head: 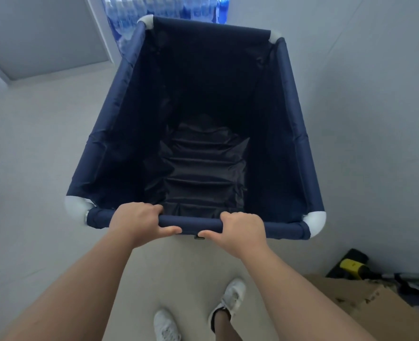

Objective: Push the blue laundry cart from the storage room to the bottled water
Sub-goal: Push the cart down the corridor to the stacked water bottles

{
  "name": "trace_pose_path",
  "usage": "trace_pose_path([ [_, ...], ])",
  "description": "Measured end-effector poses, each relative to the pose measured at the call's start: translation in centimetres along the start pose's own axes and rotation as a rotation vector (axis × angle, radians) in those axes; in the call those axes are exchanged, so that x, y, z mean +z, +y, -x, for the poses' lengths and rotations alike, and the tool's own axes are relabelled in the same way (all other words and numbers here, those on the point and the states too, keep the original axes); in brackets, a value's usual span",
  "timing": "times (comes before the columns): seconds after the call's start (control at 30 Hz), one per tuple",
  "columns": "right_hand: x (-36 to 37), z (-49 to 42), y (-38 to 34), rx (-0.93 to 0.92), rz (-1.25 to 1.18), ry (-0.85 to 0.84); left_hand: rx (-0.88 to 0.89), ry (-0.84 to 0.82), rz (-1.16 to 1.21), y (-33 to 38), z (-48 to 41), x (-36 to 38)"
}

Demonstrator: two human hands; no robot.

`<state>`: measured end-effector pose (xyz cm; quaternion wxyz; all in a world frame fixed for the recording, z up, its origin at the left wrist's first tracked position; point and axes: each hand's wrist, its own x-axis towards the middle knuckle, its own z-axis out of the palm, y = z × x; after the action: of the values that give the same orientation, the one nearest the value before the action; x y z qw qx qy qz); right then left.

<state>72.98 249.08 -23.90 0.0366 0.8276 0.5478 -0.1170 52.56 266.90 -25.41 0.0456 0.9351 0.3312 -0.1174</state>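
Note:
The blue laundry cart (120, 107) fills the middle of the head view, a dark navy fabric bin on a frame with white corner joints, empty inside. My left hand (139, 221) is wrapped around the near rail left of centre. My right hand (238, 228) grips the same rail right of centre. Stacked packs of bottled water (134, 13) stand just beyond the cart's far edge, partly hidden by it.
A grey wall runs along the right side. A cardboard box (366, 306) and a black and yellow tool (351, 267) lie at the lower right. A door or panel (43, 33) is at the upper left. My white shoes (230, 299) are on the pale floor.

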Motion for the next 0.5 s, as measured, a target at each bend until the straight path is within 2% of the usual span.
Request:
trace_pose_path([
  [0.5, -3.2, -12.6, 6.4, -0.146, 0.020, -0.065, -0.119, 0.000, -0.036, 0.3, -10.4, -2.4],
])
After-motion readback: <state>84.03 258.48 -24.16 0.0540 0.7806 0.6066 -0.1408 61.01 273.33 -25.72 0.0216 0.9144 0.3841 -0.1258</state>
